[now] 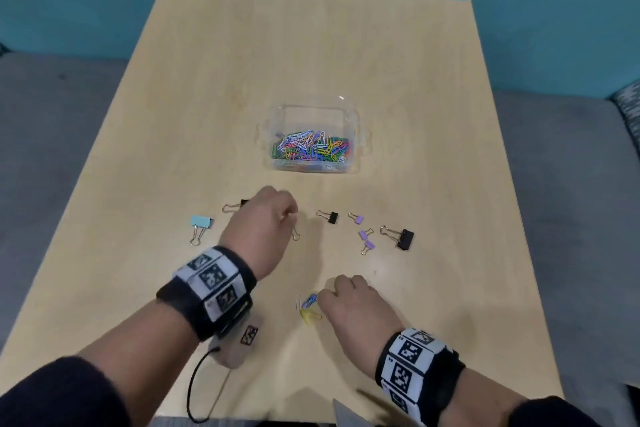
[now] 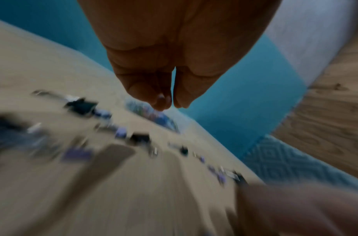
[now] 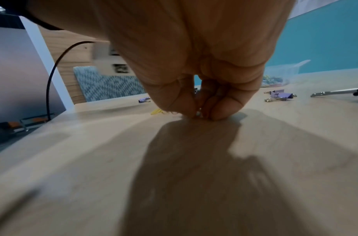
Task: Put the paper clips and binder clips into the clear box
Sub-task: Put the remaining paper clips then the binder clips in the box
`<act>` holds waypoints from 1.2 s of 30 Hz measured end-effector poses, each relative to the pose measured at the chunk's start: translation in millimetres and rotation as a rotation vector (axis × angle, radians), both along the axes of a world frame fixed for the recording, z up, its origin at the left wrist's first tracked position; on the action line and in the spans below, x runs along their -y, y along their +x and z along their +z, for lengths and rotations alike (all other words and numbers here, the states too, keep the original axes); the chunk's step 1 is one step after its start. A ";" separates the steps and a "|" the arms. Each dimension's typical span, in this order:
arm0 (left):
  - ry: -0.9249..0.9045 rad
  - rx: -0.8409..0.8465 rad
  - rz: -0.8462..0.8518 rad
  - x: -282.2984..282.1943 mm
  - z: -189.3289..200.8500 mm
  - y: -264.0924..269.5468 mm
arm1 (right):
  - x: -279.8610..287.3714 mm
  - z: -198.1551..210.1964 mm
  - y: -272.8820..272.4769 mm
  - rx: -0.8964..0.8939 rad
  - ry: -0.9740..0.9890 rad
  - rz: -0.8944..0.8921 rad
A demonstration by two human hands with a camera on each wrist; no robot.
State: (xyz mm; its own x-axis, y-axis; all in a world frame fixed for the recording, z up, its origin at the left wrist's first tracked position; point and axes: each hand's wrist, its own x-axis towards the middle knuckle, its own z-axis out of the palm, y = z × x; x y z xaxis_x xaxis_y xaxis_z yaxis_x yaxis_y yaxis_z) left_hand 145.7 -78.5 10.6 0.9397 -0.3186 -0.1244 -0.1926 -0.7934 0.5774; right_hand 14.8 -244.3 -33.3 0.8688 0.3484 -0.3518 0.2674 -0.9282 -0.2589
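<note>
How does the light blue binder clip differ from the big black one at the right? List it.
Colour: the light blue binder clip is pale blue, the big black binder clip black. Place: blue lies left of the left hand, black at the far right. Handles: blue's point toward the person, black's toward the left. Both lie outside the clear box.

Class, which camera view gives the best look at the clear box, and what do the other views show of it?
The head view: the clear box sits whole and sharp mid-table, with coloured paper clips inside. The right wrist view shows only its side, low and far off behind the right hand. The left wrist view shows a blurred streak of colour below the fingertips.
</note>
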 end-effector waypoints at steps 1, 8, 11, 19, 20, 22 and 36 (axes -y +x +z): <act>0.019 -0.055 -0.066 -5.8 -5.7 -24.8 | 1.0 0.4 -0.6 0.004 0.021 0.024; 0.146 -0.210 -0.255 -12.1 -43.0 -111.5 | 10.8 7.6 14.4 -0.183 0.134 -0.098; 0.223 -0.158 -0.324 -5.1 -48.8 -108.5 | 18.4 26.7 46.5 -0.200 0.279 -0.368; 0.334 -0.172 -0.430 2.6 -41.1 -99.9 | 17.6 72.0 206.9 0.148 0.238 -0.419; 0.335 -0.171 -0.422 4.3 -38.9 -99.0 | 16.7 73.0 220.2 0.167 0.215 -0.394; 0.322 -0.186 -0.387 6.9 -35.4 -98.1 | 16.7 75.0 235.3 0.185 0.190 -0.365; 0.340 -0.169 -0.318 11.2 -32.7 -110.6 | 28.0 18.0 27.0 -0.017 0.400 -0.462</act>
